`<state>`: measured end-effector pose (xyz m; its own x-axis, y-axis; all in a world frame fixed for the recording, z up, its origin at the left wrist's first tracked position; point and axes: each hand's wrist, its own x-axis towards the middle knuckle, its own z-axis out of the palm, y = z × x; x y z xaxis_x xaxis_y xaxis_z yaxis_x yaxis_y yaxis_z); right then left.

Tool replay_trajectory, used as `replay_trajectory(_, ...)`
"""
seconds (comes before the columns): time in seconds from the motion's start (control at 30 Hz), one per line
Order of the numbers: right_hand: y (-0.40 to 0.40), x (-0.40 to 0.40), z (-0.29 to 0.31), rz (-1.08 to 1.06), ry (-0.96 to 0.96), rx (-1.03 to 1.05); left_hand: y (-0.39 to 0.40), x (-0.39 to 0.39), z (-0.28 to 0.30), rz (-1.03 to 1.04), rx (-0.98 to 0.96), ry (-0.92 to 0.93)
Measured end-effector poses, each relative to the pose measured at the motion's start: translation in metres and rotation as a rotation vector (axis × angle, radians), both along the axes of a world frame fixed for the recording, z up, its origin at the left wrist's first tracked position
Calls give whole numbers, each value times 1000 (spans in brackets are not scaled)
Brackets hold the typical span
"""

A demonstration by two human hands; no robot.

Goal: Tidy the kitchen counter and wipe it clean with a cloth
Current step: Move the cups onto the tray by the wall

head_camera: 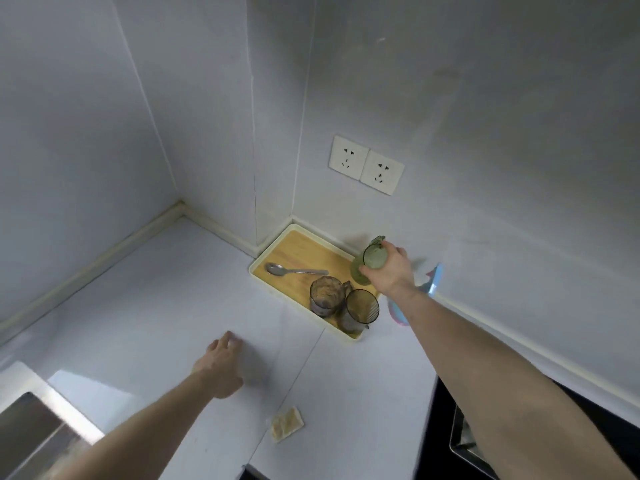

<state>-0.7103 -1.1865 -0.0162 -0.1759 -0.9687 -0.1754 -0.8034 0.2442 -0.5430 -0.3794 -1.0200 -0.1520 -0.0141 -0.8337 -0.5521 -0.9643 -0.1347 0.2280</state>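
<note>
A wooden tray [298, 245] with a cream rim sits in the counter's back corner. On it lie a metal spoon [294, 270] and two dark glass mugs [325, 295], [360, 310]. My right hand [391, 270] grips a green glass jug [370, 263] by its rim, at the tray's right end. My left hand [221, 363] hovers low over the white counter [156, 306], its fingers loosely curled and holding nothing. A small crumpled beige wrapper [286, 423] lies on the counter near the front.
A blue and pink cloth-like item [431, 282] lies by the wall, partly behind my right forearm. Two wall sockets [366, 165] sit above the tray. A steel sink [31, 431] is at the front left, a dark hob [460, 441] at the front right.
</note>
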Motion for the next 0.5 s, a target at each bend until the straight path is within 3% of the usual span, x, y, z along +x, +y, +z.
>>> replay_trajectory(0.5,-24,14,-55,-23,127,161,11,1,-18,-45,14,-31)
